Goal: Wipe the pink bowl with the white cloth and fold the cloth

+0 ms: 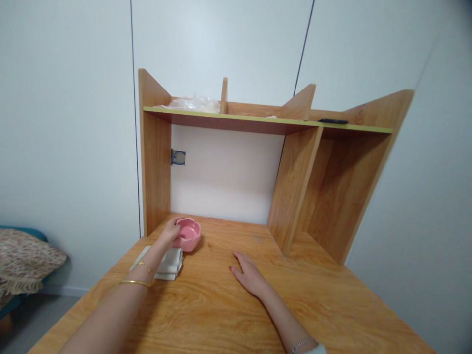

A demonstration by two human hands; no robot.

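My left hand (172, 231) grips the left rim of a small pink bowl (190, 242) with a wavy, notched edge. The bowl is tilted a little toward me, at the back left of the wooden desk (206, 300); whether its base touches the desktop I cannot tell. Under my left forearm lies a folded pale cloth (171, 265), partly hidden by the arm. My right hand (248, 274) rests on the desktop near the middle, its thumb apart from the outstretched fingers and nothing in it.
A shelf unit (295, 196) with upright dividers stands along the desk's back. Its upper shelf carries a clear plastic bag (195, 103) and a flat black object (333, 121). An uncovered wall socket box (179, 157) shows behind. A patterned, fringed cloth (25, 260) lies at far left.
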